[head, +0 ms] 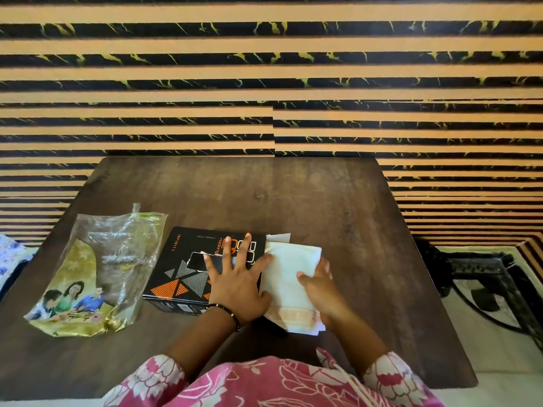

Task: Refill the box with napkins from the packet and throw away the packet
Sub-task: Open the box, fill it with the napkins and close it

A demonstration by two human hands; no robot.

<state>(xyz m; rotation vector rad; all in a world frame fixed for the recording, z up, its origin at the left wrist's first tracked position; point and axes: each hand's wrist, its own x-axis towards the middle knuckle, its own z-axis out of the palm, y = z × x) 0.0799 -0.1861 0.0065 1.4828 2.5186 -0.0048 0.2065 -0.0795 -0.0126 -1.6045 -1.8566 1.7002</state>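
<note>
Soft daylight is coming in from the right, brightening the floor (487,342) there. The dark table (293,195) is soaking up light; only faint shadows are showing under the hands. Glare is glinting off the crinkled clear packet (117,245). Wide-angle distortion is bending the striped wall (264,83) at the edges (stripes fanning downward). Focus is holding sharp centrally, softening slightly toward the corners.

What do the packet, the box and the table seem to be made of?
Packet: thin plastic film, glossy; it is partly see-through and crinkled. Box: probably printed cardboard, matte black; flat faces and a torn-looking top opening. Table: dark wood or wood-look laminate; faint grain, dull sheen.
</note>
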